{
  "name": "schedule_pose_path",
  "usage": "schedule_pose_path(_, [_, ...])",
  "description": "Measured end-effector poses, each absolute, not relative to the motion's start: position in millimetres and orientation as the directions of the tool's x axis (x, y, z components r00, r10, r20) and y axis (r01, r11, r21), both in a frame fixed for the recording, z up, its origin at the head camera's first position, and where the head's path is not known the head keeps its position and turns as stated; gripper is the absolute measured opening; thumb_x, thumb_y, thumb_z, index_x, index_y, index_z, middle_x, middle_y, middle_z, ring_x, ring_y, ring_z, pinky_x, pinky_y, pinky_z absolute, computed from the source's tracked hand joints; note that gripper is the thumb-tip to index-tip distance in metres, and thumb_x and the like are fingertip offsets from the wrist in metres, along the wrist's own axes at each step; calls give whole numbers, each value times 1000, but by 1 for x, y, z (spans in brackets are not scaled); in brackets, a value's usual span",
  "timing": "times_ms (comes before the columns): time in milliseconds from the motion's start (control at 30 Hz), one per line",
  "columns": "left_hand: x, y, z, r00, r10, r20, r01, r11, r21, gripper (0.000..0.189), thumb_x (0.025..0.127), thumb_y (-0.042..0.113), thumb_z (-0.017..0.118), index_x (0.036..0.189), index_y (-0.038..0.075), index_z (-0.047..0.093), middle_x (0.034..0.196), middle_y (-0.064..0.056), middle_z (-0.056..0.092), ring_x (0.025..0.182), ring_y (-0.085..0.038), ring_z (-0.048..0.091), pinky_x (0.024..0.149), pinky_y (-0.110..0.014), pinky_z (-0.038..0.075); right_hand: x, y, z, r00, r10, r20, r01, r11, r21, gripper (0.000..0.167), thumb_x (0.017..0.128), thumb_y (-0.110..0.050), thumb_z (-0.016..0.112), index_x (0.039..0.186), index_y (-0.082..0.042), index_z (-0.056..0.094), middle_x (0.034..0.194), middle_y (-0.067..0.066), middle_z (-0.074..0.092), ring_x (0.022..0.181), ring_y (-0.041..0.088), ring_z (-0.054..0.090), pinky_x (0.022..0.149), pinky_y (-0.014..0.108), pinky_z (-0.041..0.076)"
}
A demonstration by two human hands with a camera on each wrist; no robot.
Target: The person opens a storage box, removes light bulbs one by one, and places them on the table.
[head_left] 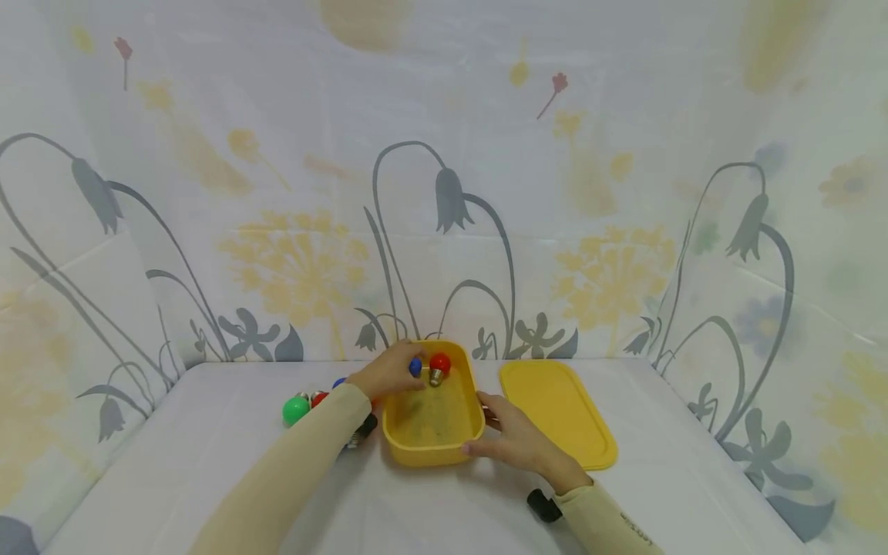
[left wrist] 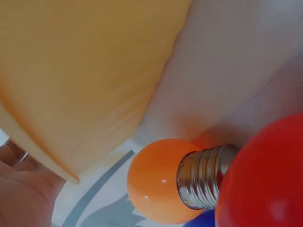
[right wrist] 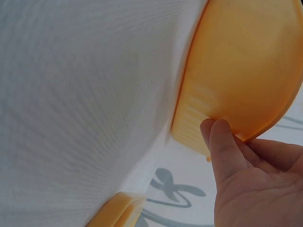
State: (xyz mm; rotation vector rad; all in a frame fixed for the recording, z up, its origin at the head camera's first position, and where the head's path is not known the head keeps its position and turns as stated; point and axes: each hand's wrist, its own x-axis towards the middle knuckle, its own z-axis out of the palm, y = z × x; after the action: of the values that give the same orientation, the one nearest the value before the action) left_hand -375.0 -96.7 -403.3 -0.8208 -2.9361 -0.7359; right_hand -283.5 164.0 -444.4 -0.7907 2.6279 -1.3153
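Observation:
My left hand (head_left: pixel 394 370) reaches over the left side of a yellow plastic box (head_left: pixel 433 458) and holds a blue light bulb (head_left: pixel 415 367) by its fingertips inside it. A red bulb (head_left: pixel 440 365) with a metal screw base lies in the box near the far end. At the near right corner my right hand (head_left: pixel 516 439) grips the box, thumb at the front and fingers along the right side. The right wrist view shows those fingers (right wrist: pixel 225 144) against the outer wall. The left wrist view has an orange bulb (left wrist: pixel 156 182) and another red bulb (left wrist: pixel 267 175) beside the box.
Left of the box sits a group of bulbs, including a green bulb (head_left: pixel 295 411), partly hidden by the left sleeve. A yellow lid (head_left: pixel 558 412) lies flat to the right. Behind the white table (head_left: pixel 208 432) hangs a flower-patterned cloth (head_left: pixel 444 154).

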Motion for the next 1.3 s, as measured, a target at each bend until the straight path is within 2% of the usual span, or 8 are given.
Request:
schedule_pose_path(367, [-381,-94,-404,-877,470,97,462,774,432,55,78,23,81,124,6,58,126,-12,50,116,-26,47,104,-41,38,-286,164,-442,-852,-502,147,-425,500,-755,98,76,-47,77,147,0,29,147,15,38,128,30,46,103,41,40])
schedule_pose_path(567, [-384,-91,-408,-875,475,91,471,792,390,53,76,24,81,122,8,58,123,-10,51,116,-26,47,104,-41,38,-285,164,-443,-852,-502,149,-420,486,-766,96,76,-46,77,147,0,29,147,16,37,129,30,45,103,42,40])
schedule_pose_path(900, [-387,-90,-412,-842,522,137,535,770,347,47,72,19,82,112,5,61,115,-15,55,105,-26,49,96,-40,42,-284,165,-443,-860,-491,136,-410,508,-758,99,76,-47,77,147,1,28,148,16,36,129,30,45,104,42,39])
schedule_pose_path(1300, [-387,-92,-412,-837,531,132,542,772,331,40,72,13,83,106,9,63,111,-11,56,101,-24,50,93,-37,44,-283,164,-443,-871,-478,115,-386,521,-761,98,76,-46,77,147,0,28,148,14,36,129,30,45,104,42,39])
